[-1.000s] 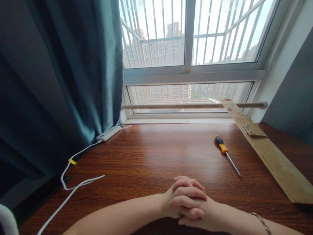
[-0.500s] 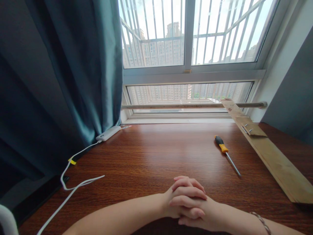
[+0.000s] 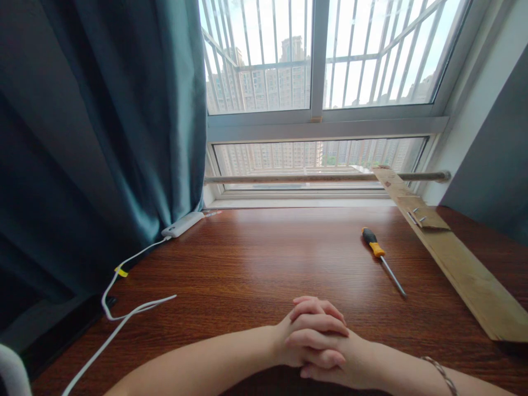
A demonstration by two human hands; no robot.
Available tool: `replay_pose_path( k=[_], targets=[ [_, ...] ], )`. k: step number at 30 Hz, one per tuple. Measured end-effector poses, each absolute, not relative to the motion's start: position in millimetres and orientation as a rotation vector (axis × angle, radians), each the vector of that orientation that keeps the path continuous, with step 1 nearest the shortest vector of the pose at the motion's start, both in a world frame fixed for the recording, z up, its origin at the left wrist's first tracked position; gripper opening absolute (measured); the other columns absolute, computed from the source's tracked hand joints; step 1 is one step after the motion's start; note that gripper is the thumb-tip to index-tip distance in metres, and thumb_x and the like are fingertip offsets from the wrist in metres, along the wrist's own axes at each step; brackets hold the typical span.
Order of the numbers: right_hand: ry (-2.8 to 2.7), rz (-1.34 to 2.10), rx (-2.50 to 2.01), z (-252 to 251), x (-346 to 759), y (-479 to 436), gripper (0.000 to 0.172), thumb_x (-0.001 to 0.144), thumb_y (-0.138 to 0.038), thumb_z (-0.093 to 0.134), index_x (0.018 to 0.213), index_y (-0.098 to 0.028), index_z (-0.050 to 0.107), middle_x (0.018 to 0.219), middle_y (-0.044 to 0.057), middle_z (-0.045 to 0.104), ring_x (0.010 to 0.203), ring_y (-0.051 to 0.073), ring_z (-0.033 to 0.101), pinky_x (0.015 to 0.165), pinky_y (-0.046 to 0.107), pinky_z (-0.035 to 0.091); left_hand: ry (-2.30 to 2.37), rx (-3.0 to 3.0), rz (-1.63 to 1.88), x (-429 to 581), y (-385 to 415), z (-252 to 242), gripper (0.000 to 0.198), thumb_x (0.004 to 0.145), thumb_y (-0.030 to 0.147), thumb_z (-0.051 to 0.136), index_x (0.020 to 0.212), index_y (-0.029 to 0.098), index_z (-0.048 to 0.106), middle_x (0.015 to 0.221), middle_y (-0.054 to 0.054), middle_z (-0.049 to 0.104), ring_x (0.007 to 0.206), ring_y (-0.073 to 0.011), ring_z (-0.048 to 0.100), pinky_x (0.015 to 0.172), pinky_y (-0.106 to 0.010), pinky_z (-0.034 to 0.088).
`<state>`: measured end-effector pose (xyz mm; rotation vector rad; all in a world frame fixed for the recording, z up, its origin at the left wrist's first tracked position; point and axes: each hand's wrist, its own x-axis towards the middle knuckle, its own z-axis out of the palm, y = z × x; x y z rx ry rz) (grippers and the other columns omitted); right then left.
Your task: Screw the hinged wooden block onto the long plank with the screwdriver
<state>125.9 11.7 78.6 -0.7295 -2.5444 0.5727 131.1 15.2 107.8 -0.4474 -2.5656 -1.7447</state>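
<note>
The left arm [image 3: 206, 357] extends from the lower left of the view, its forearm angled inward and rising slightly toward the wrist. The right arm [image 3: 396, 366] enters from the lower right, likewise angled inward. The left grip [image 3: 289, 352] and right grip [image 3: 355, 352] are clasped together, low and just right of center. Their fingers [image 3: 319, 323] are interlaced and bent; the palms are hidden.

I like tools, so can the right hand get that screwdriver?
Probably yes, but the right hand is laced with the left hand and would likely need freeing first. Only bare tabletop shows between the hands and the screwdriver.
</note>
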Motion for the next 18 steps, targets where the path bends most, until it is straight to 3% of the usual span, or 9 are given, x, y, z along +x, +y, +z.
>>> replay_pose_path(
  k=[4,9,18],
  targets=[
    [-2.502,0.628,-0.752,81,126,11,0.045,0.075,-0.036,0.069,0.119,-0.031,0.059,0.129,0.004,0.044,0.124,0.026,0.037,0.104,0.042,0.037,-2.585,-0.512,-1.676,129,15,101,0.042,0.072,0.025,0.063,0.112,0.032,0.053,0.104,-0.001,0.056,0.119,-0.0268,0.049,0.078,-0.034,0.057],
    [-2.477,0.623,-0.719,80,125,11,0.044,0.074,-0.037,0.070,0.117,-0.028,0.061,0.127,0.006,0.046,0.122,0.027,0.039,0.103,0.042,0.038,-2.670,-0.699,-1.658,121,12,91,0.044,0.067,0.023,0.068,0.108,0.033,0.055,0.100,0.001,0.057,0.113,-0.0255,0.053,0.076,-0.035,0.058],
    [-2.517,0.561,-0.720,79,127,12,0.045,0.076,-0.037,0.068,0.120,-0.030,0.058,0.129,0.005,0.044,0.123,0.025,0.038,0.103,0.040,0.038,-2.597,-0.533,-1.704,127,17,88,0.039,0.067,0.024,0.066,0.105,0.030,0.056,0.104,-0.001,0.057,0.121,-0.0289,0.047,0.078,-0.035,0.058]
  ],
)
